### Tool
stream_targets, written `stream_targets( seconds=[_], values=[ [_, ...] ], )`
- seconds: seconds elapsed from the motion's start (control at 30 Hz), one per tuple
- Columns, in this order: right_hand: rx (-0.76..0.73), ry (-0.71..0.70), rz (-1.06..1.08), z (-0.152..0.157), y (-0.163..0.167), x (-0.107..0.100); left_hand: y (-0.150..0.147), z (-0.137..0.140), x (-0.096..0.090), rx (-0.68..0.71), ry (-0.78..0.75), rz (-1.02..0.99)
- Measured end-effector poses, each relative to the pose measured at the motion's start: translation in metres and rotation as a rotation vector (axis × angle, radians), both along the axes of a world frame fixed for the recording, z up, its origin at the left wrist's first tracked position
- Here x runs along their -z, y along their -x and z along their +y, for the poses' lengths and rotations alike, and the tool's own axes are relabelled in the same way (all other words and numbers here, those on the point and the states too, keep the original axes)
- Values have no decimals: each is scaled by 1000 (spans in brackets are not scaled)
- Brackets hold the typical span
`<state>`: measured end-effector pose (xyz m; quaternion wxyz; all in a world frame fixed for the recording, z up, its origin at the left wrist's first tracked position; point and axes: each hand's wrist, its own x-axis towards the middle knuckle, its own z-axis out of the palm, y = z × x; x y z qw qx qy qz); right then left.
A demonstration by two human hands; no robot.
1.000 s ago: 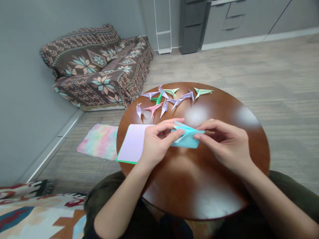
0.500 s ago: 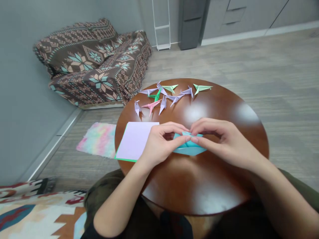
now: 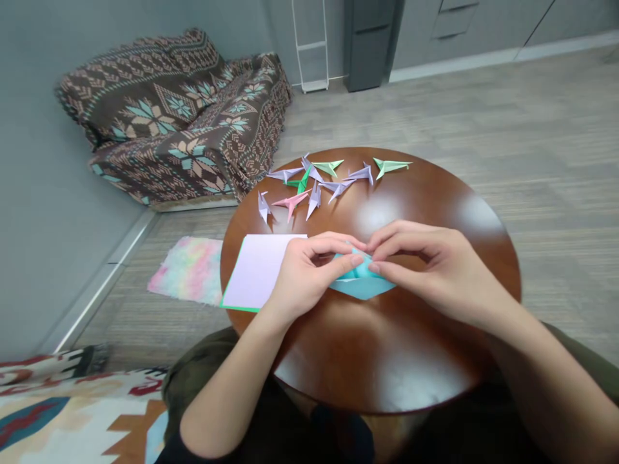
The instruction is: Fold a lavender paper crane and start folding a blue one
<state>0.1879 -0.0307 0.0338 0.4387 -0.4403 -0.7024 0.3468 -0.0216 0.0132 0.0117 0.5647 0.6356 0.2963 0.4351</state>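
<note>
A sheet of light blue origami paper point(image 3: 363, 287), partly folded, is held between both hands above the table. My left hand point(image 3: 314, 270) pinches its left side, thumb on the near face and fingers behind. From the right, my right hand point(image 3: 420, 258) grips the upper edge between thumb and fingertips. The fingertips of both hands almost meet at the top of the paper and hide part of its folds. Left of my left hand lies a stack of square paper point(image 3: 264, 270), lilac on top with a green edge showing beneath.
Several folded paper cranes point(image 3: 314, 200) in lilac, green and pink lie on the far left part of the round wooden table point(image 3: 387, 374). A patterned sofa point(image 3: 193, 148) and a fluffy pastel mat point(image 3: 186, 270) are beyond the table to the left.
The blue paper's front flap now hangs in a clearer point. My right hand's fingertips have shifted slightly along the top edge. The whole view has tilted a little.
</note>
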Motion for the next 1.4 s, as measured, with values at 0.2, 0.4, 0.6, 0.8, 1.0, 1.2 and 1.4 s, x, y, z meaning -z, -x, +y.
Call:
stream_targets(
  seconds=[0.2,0.4,0.6,0.8,1.0,1.2,1.4],
  values=[
    [16,29,40,0,1,1,0,0,1,0,11,4],
    [27,71,72,-1,2,1,0,0,-1,3,29,14],
    [37,81,73,0,3,3,0,-1,-2,5,55,15],
    [22,86,58,-1,3,1,-1,0,0,-22,86,-20],
    [3,82,21,-2,3,-1,-1,0,2,-20,92,-44],
    [13,105,5,-3,2,-1,-1,1,4,-55,97,-60],
    [3,129,-11,-3,1,-1,1,3,5,-87,58,-24]
  ],
)
